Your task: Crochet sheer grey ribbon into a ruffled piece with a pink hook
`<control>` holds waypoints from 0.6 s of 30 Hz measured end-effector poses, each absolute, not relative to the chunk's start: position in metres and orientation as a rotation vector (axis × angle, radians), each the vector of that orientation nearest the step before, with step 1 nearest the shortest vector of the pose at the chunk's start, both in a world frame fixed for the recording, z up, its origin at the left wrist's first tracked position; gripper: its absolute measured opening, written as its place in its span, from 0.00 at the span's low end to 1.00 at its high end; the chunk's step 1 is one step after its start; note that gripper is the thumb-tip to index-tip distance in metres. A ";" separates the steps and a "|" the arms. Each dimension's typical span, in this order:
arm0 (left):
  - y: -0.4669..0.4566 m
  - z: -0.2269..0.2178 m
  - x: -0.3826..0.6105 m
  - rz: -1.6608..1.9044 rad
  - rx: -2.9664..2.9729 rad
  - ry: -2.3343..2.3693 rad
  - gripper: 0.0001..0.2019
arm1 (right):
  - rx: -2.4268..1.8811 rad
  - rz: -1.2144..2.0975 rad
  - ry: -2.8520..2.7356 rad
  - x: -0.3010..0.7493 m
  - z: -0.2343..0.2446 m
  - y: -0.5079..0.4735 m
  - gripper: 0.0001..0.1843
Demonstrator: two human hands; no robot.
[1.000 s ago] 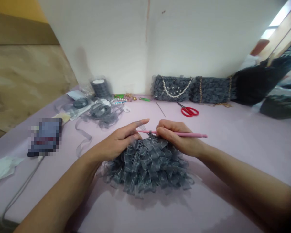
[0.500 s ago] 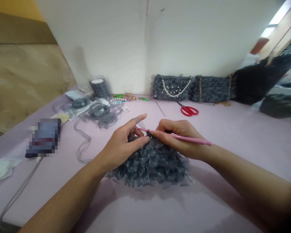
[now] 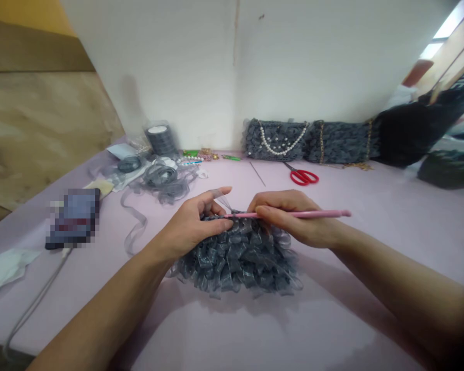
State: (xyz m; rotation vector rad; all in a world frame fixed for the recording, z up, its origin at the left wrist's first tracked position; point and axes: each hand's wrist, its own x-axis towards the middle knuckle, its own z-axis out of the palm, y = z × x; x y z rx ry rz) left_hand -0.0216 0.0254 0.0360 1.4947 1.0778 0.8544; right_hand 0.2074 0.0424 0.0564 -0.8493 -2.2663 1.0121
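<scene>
A ruffled grey ribbon piece (image 3: 239, 260) lies on the lilac table (image 3: 332, 319) in front of me. My left hand (image 3: 195, 221) pinches its top edge, with the sheer grey ribbon strand running over the raised forefinger. My right hand (image 3: 294, 216) is closed round a pink crochet hook (image 3: 313, 213), held level, its tip in the ribbon work between the two hands. A loose grey ribbon (image 3: 133, 226) trails from the work toward the left.
At the back stand two finished grey ribbon bags (image 3: 278, 140), one with a pearl chain. Red scissors (image 3: 303, 176) and a thin needle (image 3: 257, 173) lie before them. Ribbon spools (image 3: 160, 138) and loose ribbon sit back left; a blurred phone (image 3: 75, 216) with cable lies left.
The hook swung from slanting down-right to level and slid right, drawn back through the work. My left forefinger curled down closer to the ruffled piece.
</scene>
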 end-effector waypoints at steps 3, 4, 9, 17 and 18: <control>0.026 0.037 -0.022 0.861 1.553 1.117 0.33 | -0.823 0.938 -2.348 0.208 0.060 0.042 0.16; 0.026 0.038 -0.021 0.866 1.575 1.133 0.33 | -0.818 0.894 -2.367 0.208 0.060 0.042 0.16; 0.022 0.040 -0.014 0.949 1.721 1.276 0.32 | -0.786 0.671 -2.429 0.205 0.062 0.038 0.12; 0.018 0.035 -0.010 1.062 1.910 1.365 0.28 | -0.808 0.442 -2.498 0.197 0.063 0.024 0.12; 0.018 0.036 -0.010 1.060 1.890 1.360 0.28 | -0.812 0.459 -2.488 0.197 0.064 0.023 0.12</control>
